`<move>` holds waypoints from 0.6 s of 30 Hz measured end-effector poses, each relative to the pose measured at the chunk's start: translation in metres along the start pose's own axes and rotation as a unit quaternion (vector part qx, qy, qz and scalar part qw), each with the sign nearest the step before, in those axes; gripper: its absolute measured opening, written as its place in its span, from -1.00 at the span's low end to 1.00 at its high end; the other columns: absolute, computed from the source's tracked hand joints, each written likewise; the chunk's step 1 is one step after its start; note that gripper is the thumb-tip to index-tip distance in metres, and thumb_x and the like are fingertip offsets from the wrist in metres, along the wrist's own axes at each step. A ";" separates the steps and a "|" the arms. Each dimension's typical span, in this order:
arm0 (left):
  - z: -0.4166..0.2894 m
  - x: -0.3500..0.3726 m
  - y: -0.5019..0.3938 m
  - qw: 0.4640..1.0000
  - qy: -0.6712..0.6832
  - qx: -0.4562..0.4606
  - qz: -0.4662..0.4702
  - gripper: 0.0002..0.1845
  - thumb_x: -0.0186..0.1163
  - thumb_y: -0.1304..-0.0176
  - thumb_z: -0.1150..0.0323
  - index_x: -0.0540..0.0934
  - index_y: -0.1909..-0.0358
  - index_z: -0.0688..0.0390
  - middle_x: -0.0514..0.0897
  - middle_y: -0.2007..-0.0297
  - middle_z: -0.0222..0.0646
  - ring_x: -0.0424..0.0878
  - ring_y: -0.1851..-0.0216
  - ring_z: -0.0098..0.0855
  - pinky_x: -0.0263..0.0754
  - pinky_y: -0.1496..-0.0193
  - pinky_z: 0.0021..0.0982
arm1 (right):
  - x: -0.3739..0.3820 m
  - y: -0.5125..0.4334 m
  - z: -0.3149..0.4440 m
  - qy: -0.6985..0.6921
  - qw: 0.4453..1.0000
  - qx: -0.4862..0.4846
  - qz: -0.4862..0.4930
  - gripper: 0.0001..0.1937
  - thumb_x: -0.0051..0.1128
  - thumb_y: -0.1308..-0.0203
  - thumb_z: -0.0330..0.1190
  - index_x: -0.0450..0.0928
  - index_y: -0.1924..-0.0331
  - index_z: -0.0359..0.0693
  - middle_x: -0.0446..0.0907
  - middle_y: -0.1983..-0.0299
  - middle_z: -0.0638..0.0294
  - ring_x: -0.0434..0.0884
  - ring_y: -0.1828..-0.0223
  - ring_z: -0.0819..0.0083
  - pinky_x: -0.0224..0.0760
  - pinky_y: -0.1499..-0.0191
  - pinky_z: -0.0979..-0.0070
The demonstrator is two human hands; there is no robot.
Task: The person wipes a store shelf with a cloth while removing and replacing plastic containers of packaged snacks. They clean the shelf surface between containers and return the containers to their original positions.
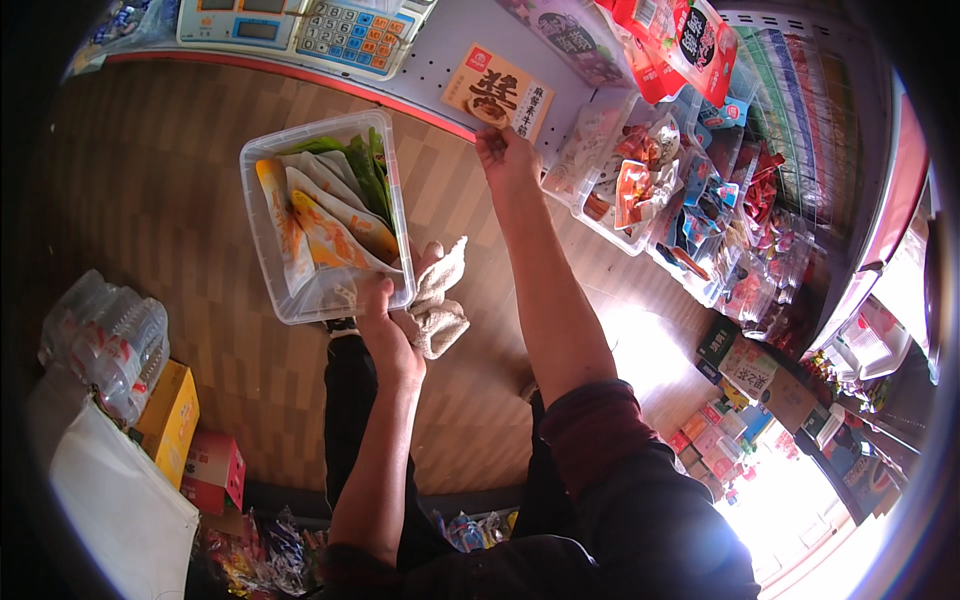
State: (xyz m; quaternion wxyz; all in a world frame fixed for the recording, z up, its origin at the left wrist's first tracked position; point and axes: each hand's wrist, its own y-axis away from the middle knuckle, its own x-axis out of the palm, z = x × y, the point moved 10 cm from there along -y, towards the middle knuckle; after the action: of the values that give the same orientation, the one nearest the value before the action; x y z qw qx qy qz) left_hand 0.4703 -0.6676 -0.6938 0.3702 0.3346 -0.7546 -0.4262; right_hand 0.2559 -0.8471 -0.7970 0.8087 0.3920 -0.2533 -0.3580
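Note:
My left hand (391, 326) grips the near end of a clear plastic bin (253, 217), its thumb over the rim, and also has a beige cloth (439, 319) bunched beside it. Inside the bin lie yellow-and-white snack packets (322, 225) and green packets (367, 169). Out to the right, my right hand (508, 156) has its fingers curled at the lower edge of a printed snack carton (499, 90) on the shelf. Whether its fingertips touch or grip the carton cannot be told.
A digital scale (300, 34) rests on the red-edged shelf at the top. Clear bins of packaged snacks (637, 180) line the right side. Shrink-wrapped bottles (109, 337), a yellow carton (169, 420) and a red carton (214, 472) are at left. Bagged goods (270, 555) lie at the bottom.

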 end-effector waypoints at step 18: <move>0.000 0.008 0.003 1.000 0.013 -0.009 0.011 -0.46 0.01 -0.14 0.36 0.29 -0.18 0.34 0.40 -0.13 -0.24 0.34 -0.16 -0.33 0.17 -0.25 -0.30 | -0.021 0.002 -0.003 0.076 0.996 -0.021 -0.042 -0.85 0.04 -0.24 -0.37 0.44 0.18 -0.25 0.54 0.50 0.16 0.60 0.52 0.29 0.48 0.53 0.52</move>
State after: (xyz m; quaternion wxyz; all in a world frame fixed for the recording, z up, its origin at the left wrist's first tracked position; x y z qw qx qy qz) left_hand 0.4656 -0.6725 -0.6893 0.3874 0.3283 -0.7497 -0.4243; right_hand 0.2461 -0.8290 -0.8002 0.8177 0.4115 -0.1672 -0.3661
